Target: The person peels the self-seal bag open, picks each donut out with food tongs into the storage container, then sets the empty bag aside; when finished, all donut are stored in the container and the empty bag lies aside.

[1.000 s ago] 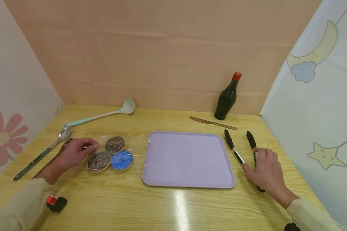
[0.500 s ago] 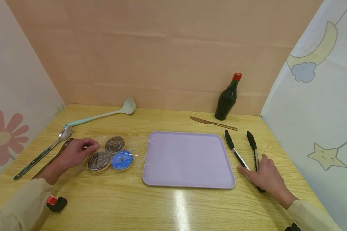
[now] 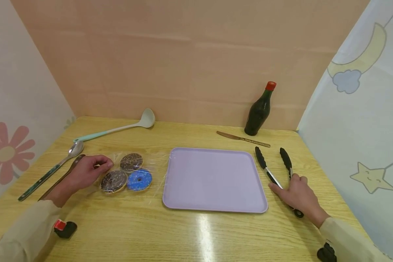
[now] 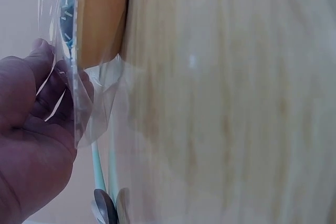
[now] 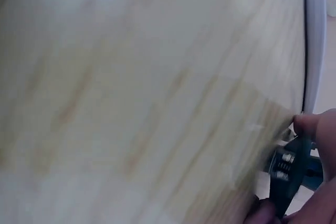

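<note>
My left hand (image 3: 86,171) pinches the edge of a clear plastic bag (image 3: 158,163). Two brown-iced donuts (image 3: 114,181) and a blue-iced donut (image 3: 145,176) lie inside it, all with sprinkles. In the left wrist view, the bag's edge (image 4: 81,114) passes between thumb and fingers. At the right, my right hand (image 3: 299,194) grips black and silver tongs (image 3: 261,160) lying on the table, thumb on one arm and fingers round the other. The tongs' arms are spread; the hand hides part of them. In the right wrist view, only the tongs' rear part (image 5: 287,177) shows.
A lilac tray (image 3: 216,209) lies between the hands. Behind it are a bronze-coloured knife (image 3: 242,139) and a dark bottle (image 3: 258,112) with a red cap. At the left lie a ladle (image 3: 118,129), a green-handled spoon (image 3: 52,171) and a brown utensil (image 3: 73,165) partly under the left arm.
My right hand has come down onto the tongs and closed its fingers round them; their rear end has shifted slightly to the right. The left hand keeps its pinch on the bag.
</note>
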{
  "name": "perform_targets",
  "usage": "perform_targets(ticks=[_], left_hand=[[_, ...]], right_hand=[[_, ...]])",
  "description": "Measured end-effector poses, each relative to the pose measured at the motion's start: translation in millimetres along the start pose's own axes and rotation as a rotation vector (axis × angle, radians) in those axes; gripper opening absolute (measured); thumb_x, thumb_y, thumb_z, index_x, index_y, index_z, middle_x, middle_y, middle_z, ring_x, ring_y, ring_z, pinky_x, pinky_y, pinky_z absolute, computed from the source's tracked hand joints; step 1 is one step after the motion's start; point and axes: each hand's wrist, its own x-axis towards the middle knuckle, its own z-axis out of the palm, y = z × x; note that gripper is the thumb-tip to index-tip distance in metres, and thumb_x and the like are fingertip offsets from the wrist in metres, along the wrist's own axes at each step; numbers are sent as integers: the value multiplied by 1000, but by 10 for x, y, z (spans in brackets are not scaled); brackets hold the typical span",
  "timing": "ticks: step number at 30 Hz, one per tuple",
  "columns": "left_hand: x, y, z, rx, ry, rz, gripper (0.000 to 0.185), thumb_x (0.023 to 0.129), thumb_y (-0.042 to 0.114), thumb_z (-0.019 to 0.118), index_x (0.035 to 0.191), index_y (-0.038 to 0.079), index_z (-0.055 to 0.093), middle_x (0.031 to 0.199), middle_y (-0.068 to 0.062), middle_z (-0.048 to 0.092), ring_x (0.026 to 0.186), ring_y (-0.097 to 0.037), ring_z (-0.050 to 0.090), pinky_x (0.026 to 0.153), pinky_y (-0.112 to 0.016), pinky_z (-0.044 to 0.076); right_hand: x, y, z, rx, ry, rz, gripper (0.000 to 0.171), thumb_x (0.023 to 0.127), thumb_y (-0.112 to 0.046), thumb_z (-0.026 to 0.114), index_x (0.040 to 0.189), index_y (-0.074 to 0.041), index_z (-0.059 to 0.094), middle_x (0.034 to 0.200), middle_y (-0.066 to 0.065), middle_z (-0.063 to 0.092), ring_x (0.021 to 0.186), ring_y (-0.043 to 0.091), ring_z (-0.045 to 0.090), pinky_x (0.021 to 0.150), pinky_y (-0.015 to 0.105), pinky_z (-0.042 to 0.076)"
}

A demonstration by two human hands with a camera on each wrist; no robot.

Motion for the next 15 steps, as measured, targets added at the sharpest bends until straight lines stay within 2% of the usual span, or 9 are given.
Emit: perform_targets(ticks=[4, 7, 10, 12, 15], left_hand=[[0, -1, -3, 10, -5, -11, 11, 95, -1, 55, 95, -3, 66, 76, -4, 59, 64, -15, 51, 54, -24, 40], [-4, -7, -7, 20, -1, -17, 11, 95, -1, 56, 95, -3, 66, 78, -5, 60, 65, -14, 53, 56, -23, 42], [-3, -5, -8, 19, 1, -16, 11, 94, -1, 56, 95, -3, 66, 79, -5, 61, 66, -13, 53, 56, -23, 42], [5, 1, -5, 15, 0, -10, 10, 94, -1, 56, 95, -3, 67, 79, -5, 61, 66, -11, 53, 56, -23, 43], [27, 18, 2, 10, -2, 4, 10, 94, -1, 57, 94, -3, 67, 78, -4, 61, 66, -10, 52, 56, -23, 42]], right_hand=[[-20, 19, -13, 53, 27, -40, 93, 89, -58, 53, 114, 28, 28, 98, 39, 28, 63, 36, 49, 56, 48, 43], [-42, 31, -20, 87, 42, -72, 94, 92, -53, 53, 124, 30, 21, 107, 45, 25, 73, 44, 51, 63, 54, 44], [-60, 5, -26, 114, 69, -136, 94, 92, -48, 55, 131, 28, 16, 114, 45, 26, 79, 43, 51, 71, 57, 42], [-66, -44, -32, 142, 101, -207, 89, 91, -43, 60, 134, 25, 20, 112, 38, 33, 79, 37, 50, 71, 53, 41], [-72, -162, -38, 170, 151, -344, 79, 88, -33, 68, 135, 18, 29, 102, 26, 40, 74, 25, 44, 65, 40, 39]])
